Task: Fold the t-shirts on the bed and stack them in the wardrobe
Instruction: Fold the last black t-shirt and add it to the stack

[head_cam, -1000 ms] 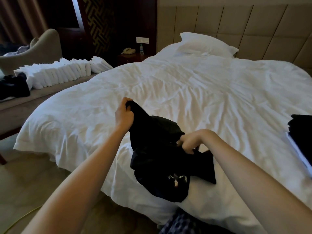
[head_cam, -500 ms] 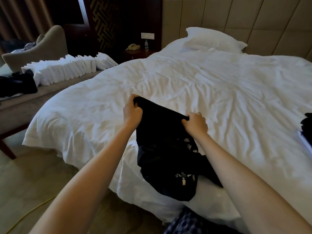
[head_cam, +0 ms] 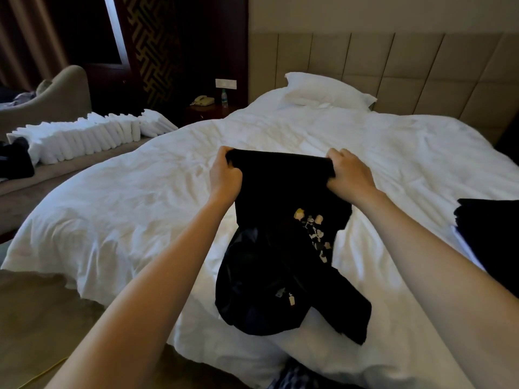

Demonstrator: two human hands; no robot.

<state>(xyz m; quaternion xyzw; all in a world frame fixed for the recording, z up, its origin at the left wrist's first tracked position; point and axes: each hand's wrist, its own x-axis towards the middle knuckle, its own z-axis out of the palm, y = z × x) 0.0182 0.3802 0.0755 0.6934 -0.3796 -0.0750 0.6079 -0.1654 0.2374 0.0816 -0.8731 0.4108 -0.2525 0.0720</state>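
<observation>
Clenched on its far corners, my left grip (head_cam: 226,175) and right grip (head_cam: 349,174) hold the soft black printed t-shirt (head_cam: 280,192), bunched at the white bed's (head_cam: 134,209) near edge; I judge it light, limp, corner-held best.

Bed (head_cam: 309,141) open ahead; dark pile (head_cam: 488,234) blocks rt, pillow (head_cam: 325,92) far.

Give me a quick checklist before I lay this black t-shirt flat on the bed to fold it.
1. Left hand grips the black t-shirt by its far edge: ok.
2. Right hand grips the same edge: ok.
3. Edge pulled straight between the hands: ok.
4. Lower half smooth: not ok, bunched near the edge of the bed.
5. Dark stack at right lies apart from it: ok.
</observation>
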